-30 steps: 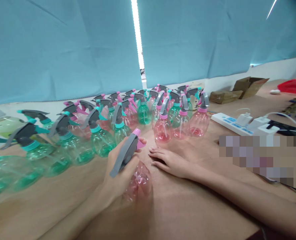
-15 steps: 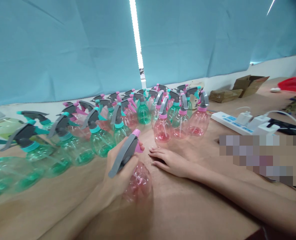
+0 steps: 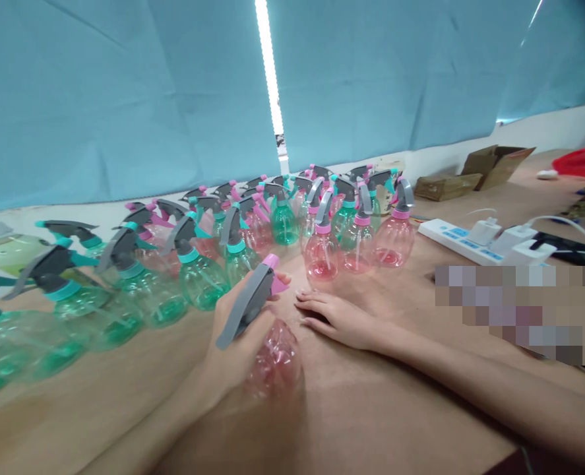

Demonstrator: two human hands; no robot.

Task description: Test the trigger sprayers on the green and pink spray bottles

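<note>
My left hand (image 3: pixel 240 330) is wrapped round the neck of a pink spray bottle (image 3: pixel 277 359) with a grey and pink trigger head; its collar is hidden by the hand. The bottle stands on the brown tabletop (image 3: pixel 371 409), in front of me. To its right, my right hand (image 3: pixel 336 316) lies flat on the table, fingers stretched out and holding nothing. Just beyond that hand stand several pink spray bottles (image 3: pixel 322 254) with pink collars. Along the left, green spray bottles (image 3: pixel 203 280) with turquoise collars form a row.
More pink and green bottles crowd the back near a blue sheet (image 3: pixel 183 86). At right lie a white power strip (image 3: pixel 458 243) with plugs and cables, an open cardboard box (image 3: pixel 497 168) and a red item (image 3: pixel 582 163). A blurred-out patch covers part of the right side.
A fingertip of my left hand has shifted at the trigger, and more of the pink trigger shows. My right hand and the standing bottles stay where they were.
</note>
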